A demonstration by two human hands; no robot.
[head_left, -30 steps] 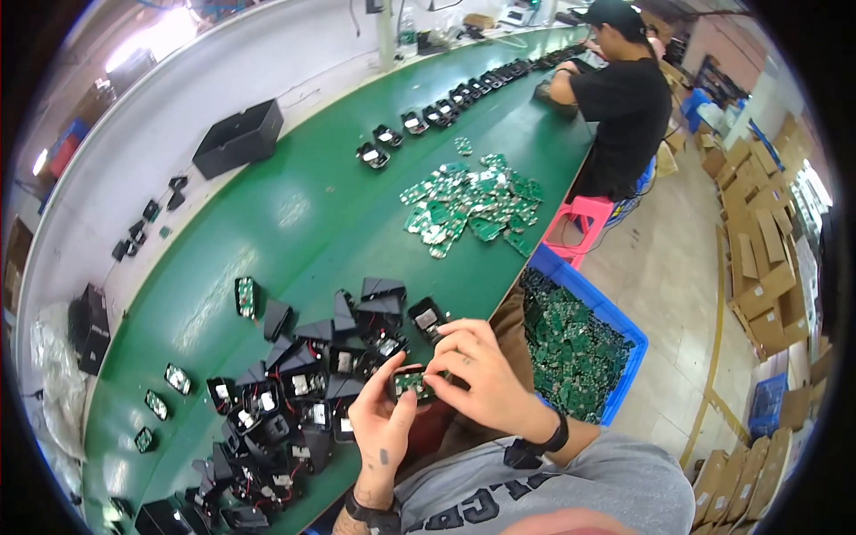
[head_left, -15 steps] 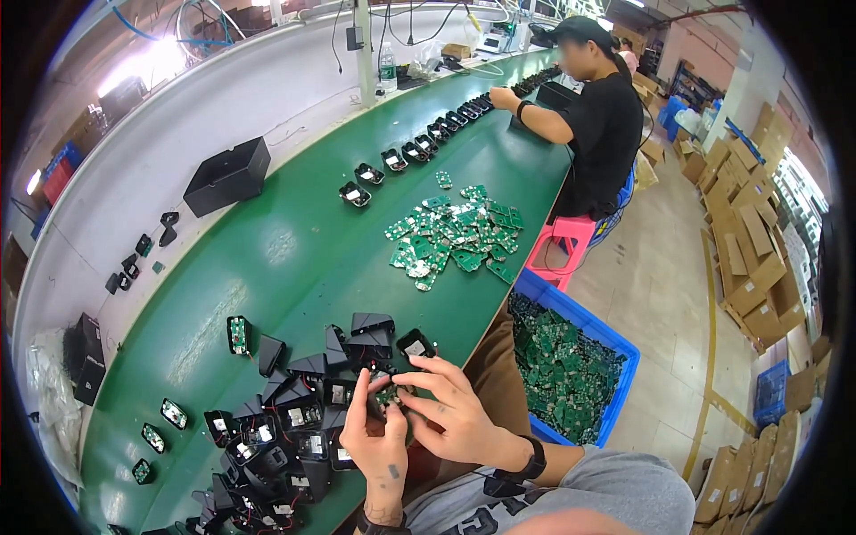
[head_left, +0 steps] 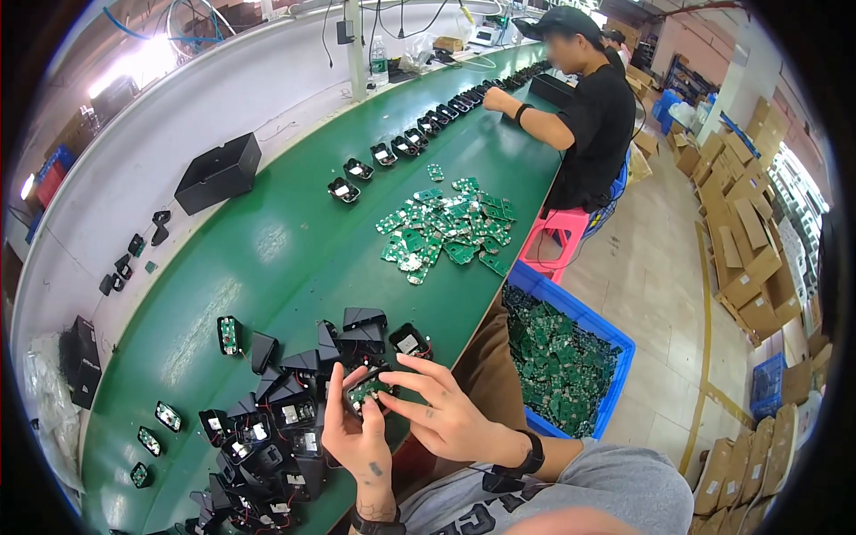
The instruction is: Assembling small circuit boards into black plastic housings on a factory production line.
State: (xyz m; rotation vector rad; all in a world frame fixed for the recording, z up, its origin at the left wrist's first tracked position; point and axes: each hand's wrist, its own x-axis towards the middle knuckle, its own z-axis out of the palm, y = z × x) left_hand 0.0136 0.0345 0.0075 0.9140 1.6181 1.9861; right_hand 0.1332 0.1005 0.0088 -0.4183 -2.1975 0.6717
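Note:
A small black plastic housing with a green circuit board [head_left: 367, 389] in it sits between my hands, above the near edge of the bench. My left hand [head_left: 361, 444] grips it from the left, thumb on the board and fingers around the far side. From the right, my right hand [head_left: 450, 412] presses its fingertips on the board's right end. A heap of black housings [head_left: 267, 439] with red wires and white labels lies just left of my hands. Beyond my fingers is a separate open housing [head_left: 409, 341].
Loose green circuit boards [head_left: 450, 223] are piled on the green bench [head_left: 294, 267]. Open housings [head_left: 383, 153] run in a row toward a co-worker [head_left: 588, 116]. A blue crate [head_left: 615, 392] of boards stands right of my leg. A black box [head_left: 218, 169] rests by the wall.
The circuit board and housing have turned, so the board's green face now shows more. My left thumb has come onto it. The whole view has shifted slightly left.

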